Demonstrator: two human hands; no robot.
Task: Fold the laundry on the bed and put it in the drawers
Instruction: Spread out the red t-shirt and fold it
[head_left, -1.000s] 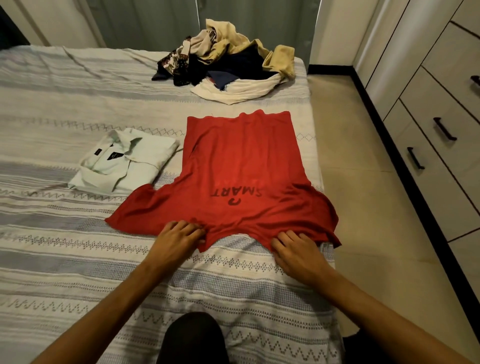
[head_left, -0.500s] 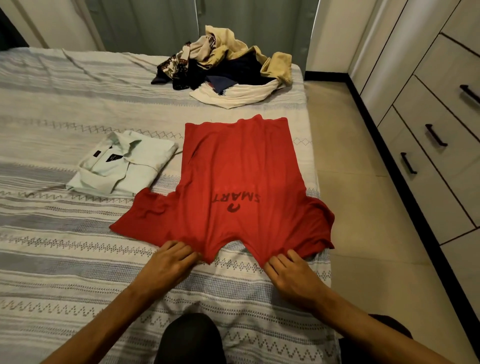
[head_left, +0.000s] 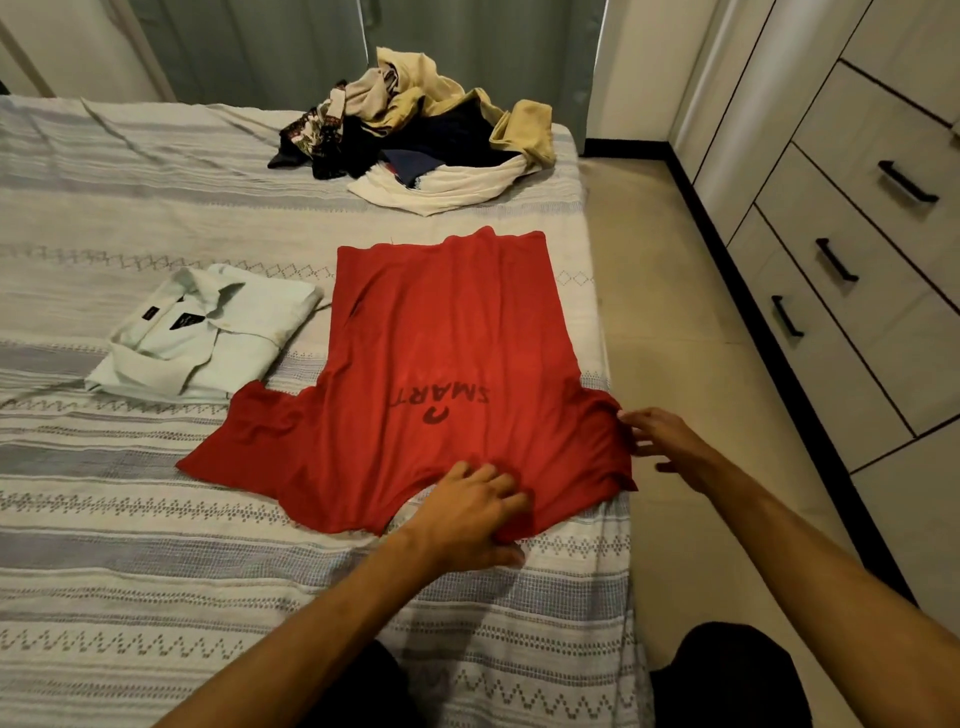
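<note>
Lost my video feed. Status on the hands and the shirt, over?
Left hand flat on the red printed T-shirt near its collar. Right hand open at the right sleeve. Shirt spread flat, unfolded. Nothing in the way.

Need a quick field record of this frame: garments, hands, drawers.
being_folded: red T-shirt, spread flat on the bed, print "SMART" facing up, collar toward the person
folded: pale collared shirt, left of the red T-shirt
unfolded: pile of clothes at the far bed edge
left hand: pressing on the collar area
right hand: fingers spread at the right sleeve, grip not clear
drawers: all shut, right of the bed
</note>
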